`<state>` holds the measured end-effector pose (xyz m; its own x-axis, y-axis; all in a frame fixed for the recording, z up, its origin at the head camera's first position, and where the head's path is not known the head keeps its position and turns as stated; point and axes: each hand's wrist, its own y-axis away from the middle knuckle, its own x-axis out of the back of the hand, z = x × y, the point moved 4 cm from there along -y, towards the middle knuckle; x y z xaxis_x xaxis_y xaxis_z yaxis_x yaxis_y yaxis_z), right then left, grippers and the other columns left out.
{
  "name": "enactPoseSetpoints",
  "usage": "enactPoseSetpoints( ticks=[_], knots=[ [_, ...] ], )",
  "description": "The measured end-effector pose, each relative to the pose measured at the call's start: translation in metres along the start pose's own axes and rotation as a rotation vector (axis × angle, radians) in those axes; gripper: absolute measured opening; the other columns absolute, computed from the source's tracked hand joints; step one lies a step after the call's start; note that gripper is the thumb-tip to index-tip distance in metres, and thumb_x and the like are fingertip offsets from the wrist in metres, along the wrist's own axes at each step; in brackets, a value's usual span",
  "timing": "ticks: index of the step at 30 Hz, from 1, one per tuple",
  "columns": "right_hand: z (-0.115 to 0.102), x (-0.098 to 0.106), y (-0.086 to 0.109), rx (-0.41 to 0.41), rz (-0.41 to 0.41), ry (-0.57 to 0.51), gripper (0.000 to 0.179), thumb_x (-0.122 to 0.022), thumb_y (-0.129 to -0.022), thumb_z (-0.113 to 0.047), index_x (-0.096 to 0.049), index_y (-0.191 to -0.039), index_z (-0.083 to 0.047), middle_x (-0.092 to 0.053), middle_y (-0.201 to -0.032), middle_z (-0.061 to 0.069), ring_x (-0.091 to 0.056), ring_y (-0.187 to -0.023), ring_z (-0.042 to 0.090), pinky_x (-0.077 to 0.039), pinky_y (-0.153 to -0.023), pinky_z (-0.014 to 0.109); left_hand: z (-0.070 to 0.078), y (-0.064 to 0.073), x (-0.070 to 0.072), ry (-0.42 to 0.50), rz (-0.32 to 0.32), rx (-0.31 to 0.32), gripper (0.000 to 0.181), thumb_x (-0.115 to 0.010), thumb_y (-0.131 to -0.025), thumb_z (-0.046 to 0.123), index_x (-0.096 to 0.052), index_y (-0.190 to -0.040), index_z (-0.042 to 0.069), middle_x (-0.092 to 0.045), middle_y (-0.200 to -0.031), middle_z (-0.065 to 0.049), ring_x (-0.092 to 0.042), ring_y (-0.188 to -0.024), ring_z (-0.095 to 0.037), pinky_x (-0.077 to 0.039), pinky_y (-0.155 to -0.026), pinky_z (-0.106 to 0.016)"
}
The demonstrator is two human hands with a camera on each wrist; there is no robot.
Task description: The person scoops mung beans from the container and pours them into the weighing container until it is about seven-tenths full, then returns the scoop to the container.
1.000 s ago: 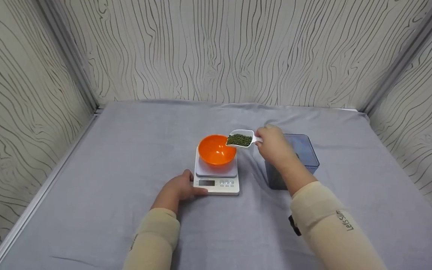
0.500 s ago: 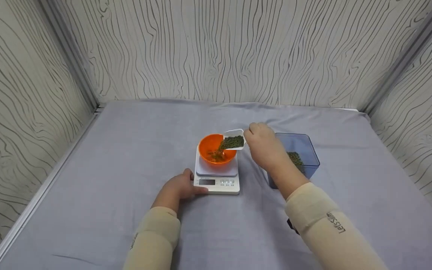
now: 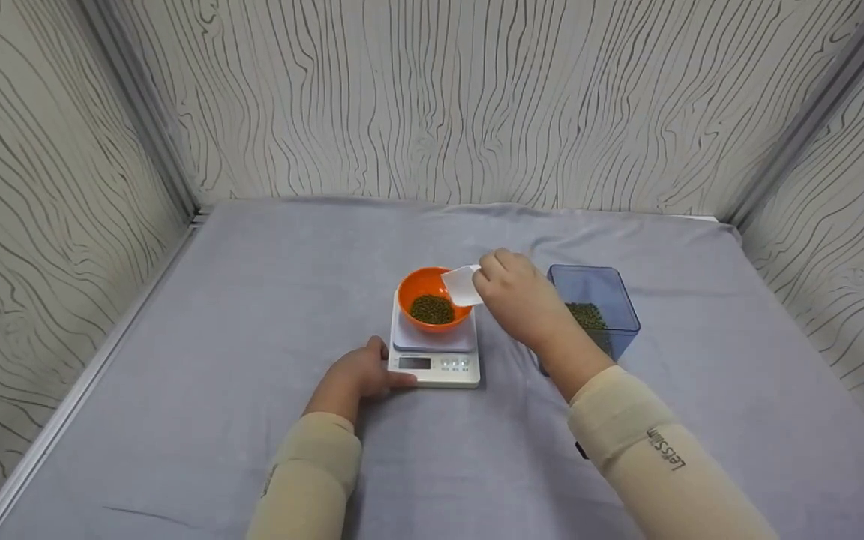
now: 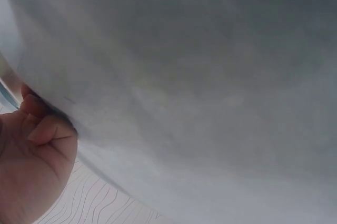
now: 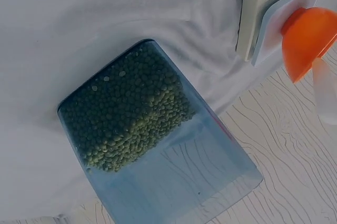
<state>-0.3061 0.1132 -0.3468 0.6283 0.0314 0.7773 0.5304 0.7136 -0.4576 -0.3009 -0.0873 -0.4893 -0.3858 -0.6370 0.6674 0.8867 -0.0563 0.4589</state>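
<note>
The left hand (image 3: 361, 373), fingers bent, grips the kitchen scale (image 3: 439, 358) by its near-left corner. On it, the orange bowl (image 3: 418, 282) holds mung beans (image 3: 432, 309). The right hand (image 3: 520, 298), nearer the bowl, curls around the white scoop (image 3: 462, 286), pointing left, tipped over the bowl's right rim. Toward the worktop's (image 3: 702, 322) right edge, a blue box (image 3: 595, 285) holds more beans.

Both arms (image 3: 664, 450) reach forward, left hand (image 3: 357, 373) low with thumb (image 3: 402, 380) extended, right hand (image 3: 518, 296) higher, fingers (image 3: 488, 268) curled.

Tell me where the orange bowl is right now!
In the head view, the orange bowl is near the middle, sitting on the white scale, with the white scoop tipped at its right side.
</note>
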Motion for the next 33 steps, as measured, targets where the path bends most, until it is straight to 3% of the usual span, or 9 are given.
enactPoseSetpoints(
  ticks=[8, 11, 15, 21, 26, 33],
  knots=[
    [0.011, -0.007, 0.006, -0.136, -0.047, -0.137, 0.013, -0.059, -0.075, 0.009, -0.06, -0.086, 0.002, -0.054, -0.088, 0.013, -0.049, -0.079, 0.029, -0.044, -0.072, 0.04, -0.002, -0.001, -0.001, 0.033, -0.003, 0.035, 0.085, -0.076, -0.063, 0.053, -0.04, -0.128, 0.012, -0.051, -0.123, -0.01, -0.046, -0.102, -0.026, -0.032, -0.1, -0.047],
    [0.013, -0.007, 0.007, -0.178, -0.047, -0.198, 0.011, -0.064, -0.075, 0.006, -0.059, -0.084, 0.002, -0.053, -0.085, 0.013, -0.05, -0.077, 0.03, -0.043, -0.071, 0.04, -0.004, -0.001, 0.0, 0.018, 0.003, 0.02, 0.08, -0.076, -0.064, 0.053, -0.042, -0.124, 0.012, -0.053, -0.117, -0.009, -0.047, -0.099, -0.026, -0.035, -0.097, -0.045],
    [0.02, -0.005, 0.01, -0.273, -0.04, -0.339, 0.016, -0.07, -0.073, 0.003, -0.06, -0.085, 0.002, -0.052, -0.082, 0.013, -0.05, -0.077, 0.031, -0.044, -0.072, 0.041, -0.003, 0.0, 0.001, 0.008, 0.014, -0.001, 0.076, -0.076, -0.065, 0.052, -0.044, -0.121, 0.011, -0.054, -0.113, -0.01, -0.047, -0.097, -0.026, -0.037, -0.095, -0.043],
    [0.039, -0.002, 0.02, -0.447, -0.005, -0.549, 0.017, -0.071, -0.072, 0.004, -0.062, -0.087, 0.003, -0.055, -0.083, 0.015, -0.053, -0.081, 0.034, -0.044, -0.076, 0.044, -0.002, 0.001, 0.0, 0.043, 0.005, 0.013, 0.083, -0.077, -0.064, 0.052, -0.042, -0.128, 0.012, -0.051, -0.123, -0.01, -0.045, -0.102, -0.027, -0.032, -0.1, -0.046],
    [0.059, 0.0, 0.032, -0.51, -0.019, -0.569, 0.016, -0.069, -0.074, 0.003, -0.061, -0.087, 0.005, -0.058, -0.088, 0.018, -0.054, -0.087, 0.035, -0.043, -0.081, 0.045, -0.001, 0.002, 0.0, 0.049, 0.008, 0.013, 0.08, -0.077, -0.063, 0.051, -0.043, -0.125, 0.014, -0.052, -0.12, -0.01, -0.045, -0.101, -0.027, -0.032, -0.1, -0.047],
    [0.09, 0.014, 0.053, -0.569, -0.112, -0.53, 0.017, -0.066, -0.079, -0.001, -0.062, -0.094, 0.006, -0.057, -0.093, 0.02, -0.053, -0.09, 0.036, -0.042, -0.082, 0.047, -0.001, 0.002, 0.0, 0.058, 0.004, 0.017, 0.085, -0.077, -0.064, 0.051, -0.04, -0.131, 0.013, -0.049, -0.127, -0.011, -0.045, -0.106, -0.027, -0.03, -0.102, -0.048]
  ],
)
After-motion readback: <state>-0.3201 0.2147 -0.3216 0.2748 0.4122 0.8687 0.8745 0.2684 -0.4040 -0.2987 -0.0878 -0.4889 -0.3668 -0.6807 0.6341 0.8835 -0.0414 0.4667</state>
